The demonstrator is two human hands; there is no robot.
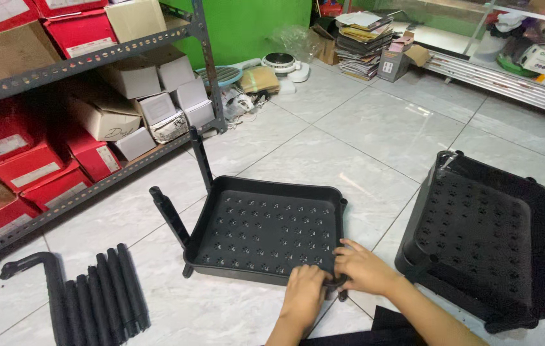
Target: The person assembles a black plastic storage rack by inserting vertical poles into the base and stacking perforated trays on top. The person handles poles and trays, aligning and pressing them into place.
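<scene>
Both hands, left hand (302, 291) and right hand (362, 268), clamp fingers on a black perforated tray (266, 227), steadying its near corner on the tiled floor (375, 128).

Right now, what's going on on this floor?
A person sits on the tiled floor with both hands at the near right corner of a black perforated tray. The left hand and right hand press there together. Two black posts already stand at its far left side. More black tubes lie at left, stacked trays at right.
</scene>
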